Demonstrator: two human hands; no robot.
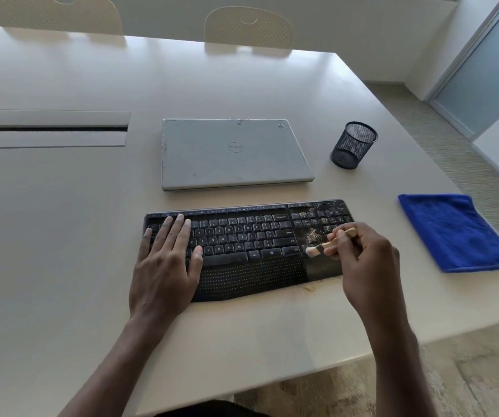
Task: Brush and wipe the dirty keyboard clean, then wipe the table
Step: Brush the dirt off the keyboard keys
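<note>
Nearest, right grip [365, 258] grasps brush [326, 245], bristles on dusty right end of keyboard [251, 239]; left grip [164, 266] lies released, fingers flat on keys.

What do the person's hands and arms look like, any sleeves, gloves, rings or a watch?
The left hand and right hand are ungloved, no rings on the visible fingers. The left forearm and right forearm are bare to the frame's edge: no sleeves, watch or bracelet.
</note>
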